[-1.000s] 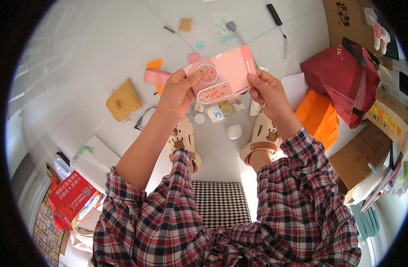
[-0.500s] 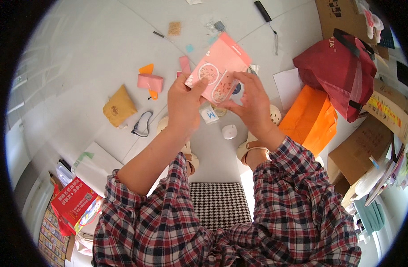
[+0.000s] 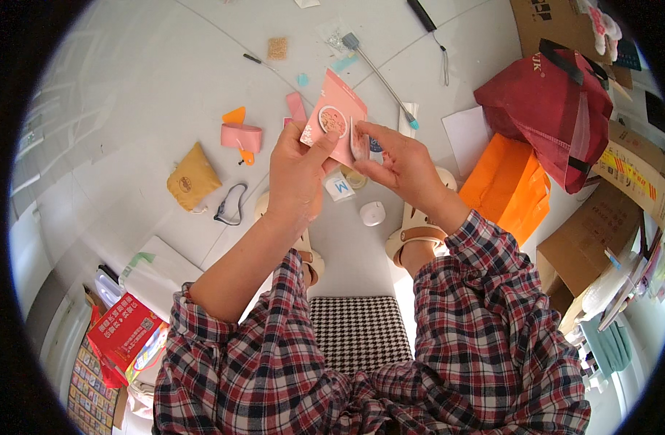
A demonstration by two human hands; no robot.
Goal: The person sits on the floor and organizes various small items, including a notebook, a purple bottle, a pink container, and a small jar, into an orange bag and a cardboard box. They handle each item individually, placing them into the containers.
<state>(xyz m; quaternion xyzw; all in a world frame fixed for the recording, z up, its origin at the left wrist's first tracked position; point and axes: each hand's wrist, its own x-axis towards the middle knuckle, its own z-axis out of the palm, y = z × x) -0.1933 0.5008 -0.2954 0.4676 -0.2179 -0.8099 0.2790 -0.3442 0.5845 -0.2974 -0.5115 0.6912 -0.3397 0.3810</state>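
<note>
A flat pink packet point(image 3: 341, 109) with a round picture and a white-edged oval on its front is held up above the floor, turned partly edge-on. My left hand point(image 3: 298, 170) is closed on its lower left corner, thumb across the front. At the packet's right edge, my right hand point(image 3: 401, 163) grips with index finger and thumb, one above the other. Behind the packet, a small pink strip point(image 3: 296, 106) shows on the floor. Below my hands lie a small white packet with blue print point(image 3: 340, 188) and a white rounded case point(image 3: 372, 213).
On the floor left are a mustard pouch point(image 3: 193, 177), a pink roll point(image 3: 241, 135) and a dark looped strap point(image 3: 232, 204). Farther out lies a grey-handled stick point(image 3: 380, 76). An orange bag point(image 3: 504, 185), a dark red bag point(image 3: 543, 109) and cardboard boxes point(image 3: 593, 239) crowd the right.
The pink packet has tilted from nearly face-on to a narrower angle, its top lower. My right hand has shifted slightly left and down, exposing the stick behind. My left hand has barely moved.
</note>
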